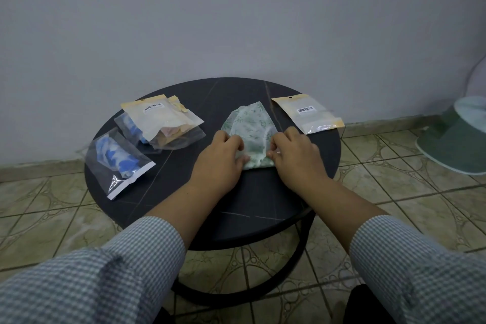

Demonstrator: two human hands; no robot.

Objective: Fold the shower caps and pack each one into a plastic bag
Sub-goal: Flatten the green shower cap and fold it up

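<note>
A green leaf-print shower cap (251, 127) lies partly folded in the middle of the round black table (252, 208). My left hand (219, 158) presses on its near left edge, fingers curled over the fabric. My right hand (294, 152) pinches its near right edge. An empty plastic bag (307, 113) with a cream header and barcode label lies flat just right of the cap.
At the table's left lie a clear bag holding a blue cap (118, 162) and a pile of packed bags (163, 121). A grey wall stands close behind. A pale green fan base (457, 139) sits on the tiled floor at the right.
</note>
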